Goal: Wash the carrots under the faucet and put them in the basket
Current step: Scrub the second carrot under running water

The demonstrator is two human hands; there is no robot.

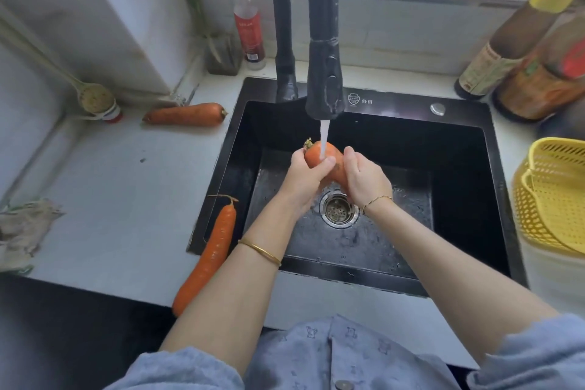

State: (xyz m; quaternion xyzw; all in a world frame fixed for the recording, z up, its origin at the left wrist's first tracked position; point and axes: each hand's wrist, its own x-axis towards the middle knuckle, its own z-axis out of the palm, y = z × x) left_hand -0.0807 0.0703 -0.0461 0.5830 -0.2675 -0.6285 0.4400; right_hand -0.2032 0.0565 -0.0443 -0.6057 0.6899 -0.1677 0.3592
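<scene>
An orange carrot (319, 156) is held over the black sink (459, 174), right under the water running from the black faucet (325, 85). My left hand (305, 179) grips its stem end, thumb across the top. My right hand (364, 179) grips its lower part, which is hidden behind the fingers. A second carrot (186, 115) lies on the counter left of the sink, near the back. A third, long carrot (210, 255) lies along the sink's left rim, its tip over the counter's front edge. The yellow basket (552, 199) stands at the right edge.
Bottles (493, 57) crowd the back right corner and the window ledge. A red-capped bottle (248, 22) stands behind the sink on the left. A rag (22, 231) lies at the counter's left edge. The drain strainer (338, 209) sits in the sink floor.
</scene>
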